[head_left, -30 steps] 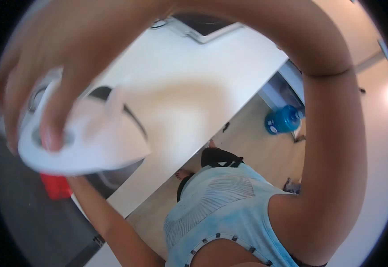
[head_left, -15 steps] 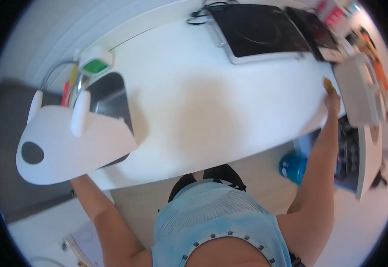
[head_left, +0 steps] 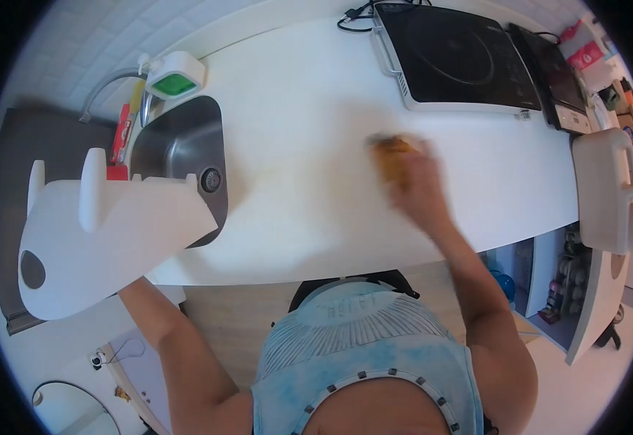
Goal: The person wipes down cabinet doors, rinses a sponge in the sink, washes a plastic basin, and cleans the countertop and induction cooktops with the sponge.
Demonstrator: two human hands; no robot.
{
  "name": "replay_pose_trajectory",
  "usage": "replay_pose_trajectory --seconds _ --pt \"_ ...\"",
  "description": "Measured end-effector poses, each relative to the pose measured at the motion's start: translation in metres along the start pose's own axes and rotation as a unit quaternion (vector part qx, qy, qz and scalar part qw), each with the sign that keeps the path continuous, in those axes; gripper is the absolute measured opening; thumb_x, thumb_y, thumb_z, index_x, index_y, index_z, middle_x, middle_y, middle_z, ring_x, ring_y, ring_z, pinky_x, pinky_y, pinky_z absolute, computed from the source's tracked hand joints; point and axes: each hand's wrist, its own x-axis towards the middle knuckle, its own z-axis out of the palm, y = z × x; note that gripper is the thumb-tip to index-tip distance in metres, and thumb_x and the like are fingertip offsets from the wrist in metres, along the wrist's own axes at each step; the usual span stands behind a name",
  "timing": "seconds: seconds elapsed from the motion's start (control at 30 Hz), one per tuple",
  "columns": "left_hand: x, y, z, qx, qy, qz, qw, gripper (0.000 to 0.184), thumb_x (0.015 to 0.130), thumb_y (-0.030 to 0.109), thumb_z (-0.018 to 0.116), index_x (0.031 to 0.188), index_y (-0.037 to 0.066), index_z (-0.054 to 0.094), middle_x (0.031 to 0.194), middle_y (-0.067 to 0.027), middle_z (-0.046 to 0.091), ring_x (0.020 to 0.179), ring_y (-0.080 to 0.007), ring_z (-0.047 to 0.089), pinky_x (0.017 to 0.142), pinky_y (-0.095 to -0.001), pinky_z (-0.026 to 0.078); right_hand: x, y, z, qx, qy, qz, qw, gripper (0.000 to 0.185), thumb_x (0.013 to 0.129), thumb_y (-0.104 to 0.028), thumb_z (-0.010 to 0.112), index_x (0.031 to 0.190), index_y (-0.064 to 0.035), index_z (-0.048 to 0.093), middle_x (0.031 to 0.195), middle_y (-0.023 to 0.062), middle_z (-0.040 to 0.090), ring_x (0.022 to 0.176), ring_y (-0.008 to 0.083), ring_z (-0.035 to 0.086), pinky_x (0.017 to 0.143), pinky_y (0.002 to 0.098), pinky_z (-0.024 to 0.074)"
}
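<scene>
My right hand (head_left: 418, 181), blurred by motion, is closed around a soft yellow-brown piece (head_left: 392, 161) over the middle of the white counter (head_left: 295, 217). Blur keeps me from telling whether it is a cloth or a sponge; its far end looks dark. At the left, a white plastic panel (head_left: 106, 246) with stubby upright legs and an oval hole extends over part of the steel sink (head_left: 175, 141). My left forearm (head_left: 150, 312) reaches beneath its near edge. The left hand and its fingers are hidden there.
Behind the sink stands a white dispenser with green liquid (head_left: 175, 80). A black cooktop (head_left: 451, 54) lies at the back right, beside a dark kitchen scale (head_left: 552, 80). At the right end stands a white jug (head_left: 605, 192), above an open drawer (head_left: 563, 286).
My right hand has come left from the counter's right end to its middle, carrying the yellow-brown piece. The white panel has shifted and tilted slightly. The camera view has turned a little.
</scene>
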Motion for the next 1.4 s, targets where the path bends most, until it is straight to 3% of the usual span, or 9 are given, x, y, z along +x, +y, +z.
replay_pose_trajectory --seconds 0.07,0.37,0.47,0.57,0.9,0.97,1.13,1.3,1.4 --pt "0.0 -0.002 -0.003 -0.005 0.001 0.004 1.0 0.039 0.085 0.02 0.059 0.116 0.002 0.045 0.109 -0.0084 0.05 0.099 -0.0157 0.05 0.088 -0.0272 0.039 0.005 -0.029 0.047 -0.131 -0.07 -0.102 0.984 0.063 0.08 -0.034 0.055 0.134 -0.0095 0.036 0.14 0.0134 0.03 0.127 0.0351 0.029 0.103 0.0509 0.0216" --pt "0.001 -0.012 -0.004 -0.018 0.007 -0.012 1.0 0.035 0.086 0.022 0.058 0.112 0.002 0.049 0.104 -0.0073 0.053 0.095 -0.0143 0.051 0.085 -0.0268 0.04 0.246 0.035 0.133 -0.17 0.077 -0.03 0.982 0.049 0.088 -0.038 0.04 0.13 -0.0127 0.041 0.141 0.0108 0.031 0.126 0.0307 0.034 0.102 0.0446 0.0285" --pt "-0.001 -0.013 -0.007 -0.019 0.016 -0.019 1.0 0.033 0.086 0.023 0.058 0.11 0.002 0.05 0.102 -0.007 0.054 0.094 -0.0138 0.051 0.084 -0.0266 0.04 0.316 0.021 0.138 -0.177 -0.005 0.007 0.984 0.051 0.088 -0.041 0.037 0.132 -0.0133 0.039 0.141 0.0101 0.031 0.127 0.0297 0.034 0.101 0.044 0.0294" --pt "-0.003 -0.012 -0.01 -0.015 0.024 -0.02 0.999 0.032 0.086 0.024 0.058 0.109 0.002 0.052 0.1 -0.0067 0.055 0.093 -0.0133 0.052 0.083 -0.0265 0.041 0.34 0.009 0.186 -0.242 0.166 -0.036 0.955 0.047 0.087 -0.042 0.038 0.123 -0.0125 0.046 0.133 0.0051 0.042 0.118 0.022 0.044 0.095 0.0393 0.0361" --pt "0.022 -0.011 0.004 -0.017 0.006 0.009 1.0 0.03 0.087 0.026 0.057 0.104 0.002 0.056 0.094 -0.0055 0.058 0.089 -0.0117 0.053 0.08 -0.026 0.042 0.206 -0.159 0.211 -0.035 -0.038 -0.322 0.945 0.027 0.074 -0.029 0.054 0.095 -0.013 0.062 0.095 0.0041 0.058 0.094 0.0189 0.051 0.077 0.0309 0.0423" --pt "0.036 -0.006 0.013 -0.021 -0.007 0.026 0.999 0.03 0.087 0.027 0.057 0.103 0.002 0.057 0.093 -0.0053 0.058 0.088 -0.0114 0.053 0.079 -0.0259 0.042 0.141 -0.157 0.197 0.06 -0.137 -0.416 0.897 0.023 0.068 -0.026 0.06 0.084 -0.0094 0.064 0.103 0.0032 0.059 0.106 0.0237 0.049 0.089 0.0372 0.0386" --pt "0.085 0.015 0.063 -0.018 -0.061 0.081 0.995 0.029 0.087 0.028 0.057 0.101 0.002 0.059 0.09 -0.0047 0.06 0.086 -0.0106 0.054 0.078 -0.0256 0.043 0.014 -0.116 0.116 0.095 -0.162 -0.288 0.939 0.052 0.076 -0.025 0.057 0.127 -0.0153 0.046 0.135 0.0057 0.039 0.128 0.0254 0.032 0.105 0.0409 0.0246" --pt "0.125 0.024 0.171 -0.004 -0.132 0.163 0.978 0.03 0.088 0.029 0.056 0.098 0.002 0.061 0.087 -0.0041 0.061 0.084 -0.0098 0.054 0.076 -0.0254 0.044 -0.025 -0.03 0.001 -0.097 -0.108 0.01 0.989 0.052 0.066 -0.009 0.056 0.118 -0.0102 0.052 0.128 0.0089 0.045 0.12 0.0288 0.039 0.098 0.0421 0.0305" --pt "0.105 0.03 0.235 0.107 -0.134 0.185 0.968 0.033 0.085 0.028 0.057 0.104 0.002 0.061 0.097 -0.0095 0.062 0.091 -0.0175 0.054 0.081 -0.0279 0.043 -0.067 0.041 -0.033 -0.259 0.023 0.115 0.959 0.047 0.079 -0.014 0.054 0.126 -0.0116 0.048 0.136 0.0092 0.04 0.12 0.0317 0.039 0.101 0.0431 0.0271"
